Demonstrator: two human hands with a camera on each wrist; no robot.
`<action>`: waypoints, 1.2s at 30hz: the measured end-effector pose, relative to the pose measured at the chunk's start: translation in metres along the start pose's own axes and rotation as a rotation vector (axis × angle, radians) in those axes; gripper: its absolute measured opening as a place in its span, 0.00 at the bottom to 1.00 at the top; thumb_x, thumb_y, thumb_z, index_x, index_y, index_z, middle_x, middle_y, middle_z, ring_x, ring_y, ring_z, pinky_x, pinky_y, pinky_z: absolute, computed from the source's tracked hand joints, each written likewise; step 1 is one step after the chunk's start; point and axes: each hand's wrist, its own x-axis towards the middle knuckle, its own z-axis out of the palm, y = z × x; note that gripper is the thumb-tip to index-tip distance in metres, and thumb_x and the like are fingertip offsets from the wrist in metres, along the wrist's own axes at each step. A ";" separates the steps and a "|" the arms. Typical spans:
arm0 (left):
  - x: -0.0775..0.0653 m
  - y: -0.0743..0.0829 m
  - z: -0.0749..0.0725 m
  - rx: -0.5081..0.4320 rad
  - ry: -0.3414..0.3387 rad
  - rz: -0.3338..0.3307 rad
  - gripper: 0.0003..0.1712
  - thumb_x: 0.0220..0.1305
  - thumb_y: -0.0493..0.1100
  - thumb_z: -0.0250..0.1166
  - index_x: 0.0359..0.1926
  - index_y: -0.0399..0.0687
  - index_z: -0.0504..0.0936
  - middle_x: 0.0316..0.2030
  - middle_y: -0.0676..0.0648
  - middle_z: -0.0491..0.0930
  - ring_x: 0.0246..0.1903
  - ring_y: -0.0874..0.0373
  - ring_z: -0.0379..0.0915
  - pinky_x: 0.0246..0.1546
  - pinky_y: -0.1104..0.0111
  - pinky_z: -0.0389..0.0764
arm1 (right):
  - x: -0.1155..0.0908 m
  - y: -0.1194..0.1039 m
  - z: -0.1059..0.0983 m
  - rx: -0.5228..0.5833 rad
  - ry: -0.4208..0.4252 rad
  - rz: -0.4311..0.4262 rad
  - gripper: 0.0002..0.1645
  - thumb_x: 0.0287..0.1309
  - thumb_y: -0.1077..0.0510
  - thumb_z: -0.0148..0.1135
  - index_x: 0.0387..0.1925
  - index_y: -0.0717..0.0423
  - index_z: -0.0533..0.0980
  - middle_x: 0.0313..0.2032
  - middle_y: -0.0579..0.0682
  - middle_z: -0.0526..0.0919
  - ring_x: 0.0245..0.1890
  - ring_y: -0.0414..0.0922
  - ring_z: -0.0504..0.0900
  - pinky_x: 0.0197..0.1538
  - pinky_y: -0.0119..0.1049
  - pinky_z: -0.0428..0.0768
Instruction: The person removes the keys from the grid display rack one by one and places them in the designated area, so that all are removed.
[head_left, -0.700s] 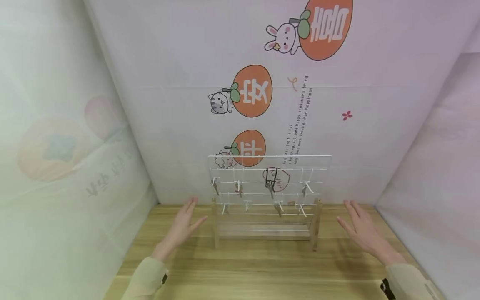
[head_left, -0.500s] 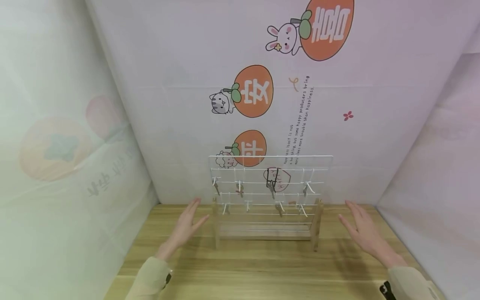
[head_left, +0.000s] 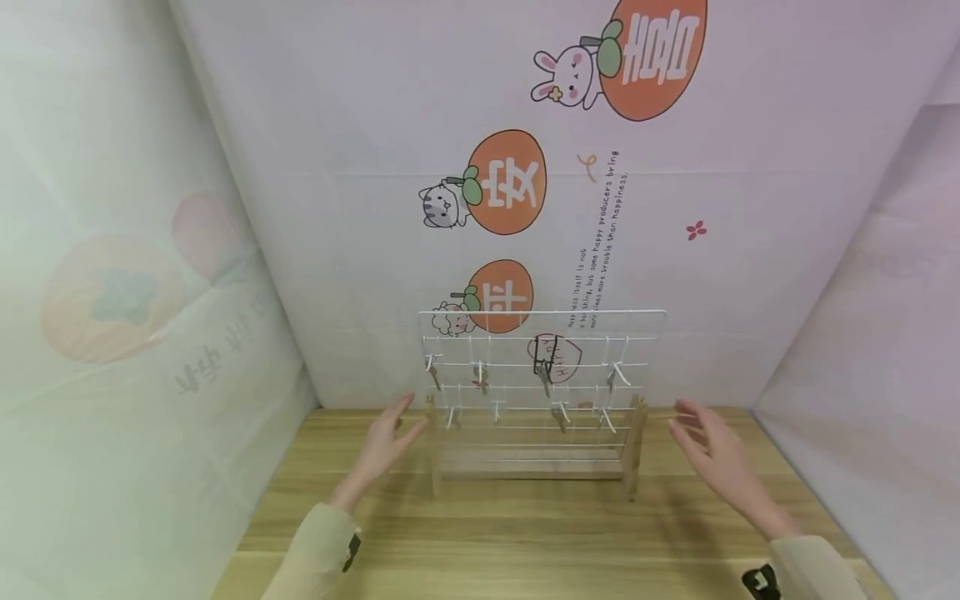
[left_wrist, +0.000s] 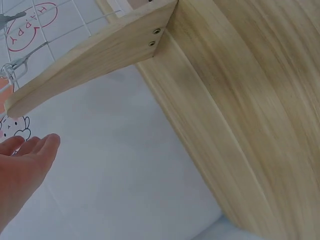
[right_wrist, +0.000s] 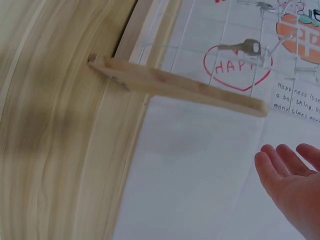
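A white wire grid rack (head_left: 540, 312) stands upright on the table, held between two wooden side posts (head_left: 633, 450). Small white hooks stick out from it in two rows, and several keys (head_left: 558, 419) hang from them. On the left, my left hand (head_left: 386, 437) is raised close beside the left post, thumb spread from the fingers, holding nothing. My right hand (head_left: 716, 454) faces the right post from farther out, fingers slightly bent and nothing in it. In the right wrist view one metal key (right_wrist: 245, 47) shows on a hook past the wooden post (right_wrist: 185, 87).
The rack rests on a wood-grain table (head_left: 510, 542). White printed cloth hangs behind it (head_left: 360, 275) and on both sides, the left cloth (head_left: 112, 458) and the right cloth (head_left: 885, 333) closing in the space. A black frame-like piece (head_left: 545, 354) is on the grid.
Both hands have moved inward toward the rack's sides, the left one rightward and the right one slightly leftward. The fingers have bent a little. Rack and keys stay in place.
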 end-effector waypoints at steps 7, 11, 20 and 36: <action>0.008 0.002 0.003 -0.091 -0.024 -0.027 0.38 0.67 0.47 0.64 0.71 0.34 0.61 0.71 0.32 0.63 0.68 0.34 0.65 0.68 0.47 0.71 | 0.005 -0.013 0.010 0.071 0.002 -0.030 0.25 0.69 0.59 0.57 0.62 0.70 0.68 0.56 0.69 0.77 0.49 0.12 0.67 0.50 0.05 0.71; 0.010 0.003 0.006 -0.125 -0.028 -0.046 0.39 0.67 0.47 0.65 0.71 0.35 0.62 0.70 0.32 0.64 0.67 0.35 0.66 0.68 0.48 0.72 | 0.008 -0.020 0.015 0.100 -0.012 -0.024 0.25 0.70 0.59 0.57 0.62 0.70 0.68 0.57 0.68 0.78 0.49 0.13 0.68 0.51 0.06 0.71; 0.016 0.004 0.012 -0.157 -0.042 -0.058 0.36 0.67 0.44 0.64 0.71 0.35 0.63 0.70 0.33 0.65 0.67 0.35 0.67 0.68 0.49 0.72 | 0.010 -0.040 0.022 0.156 -0.025 -0.010 0.24 0.68 0.61 0.59 0.61 0.68 0.69 0.55 0.67 0.80 0.48 0.14 0.69 0.50 0.08 0.74; 0.022 -0.003 0.018 -0.162 -0.053 -0.088 0.37 0.69 0.47 0.63 0.71 0.34 0.62 0.69 0.31 0.65 0.64 0.34 0.70 0.66 0.49 0.75 | 0.011 -0.069 0.040 0.194 -0.119 -0.056 0.21 0.66 0.58 0.61 0.58 0.61 0.73 0.52 0.60 0.83 0.47 0.29 0.81 0.52 0.18 0.81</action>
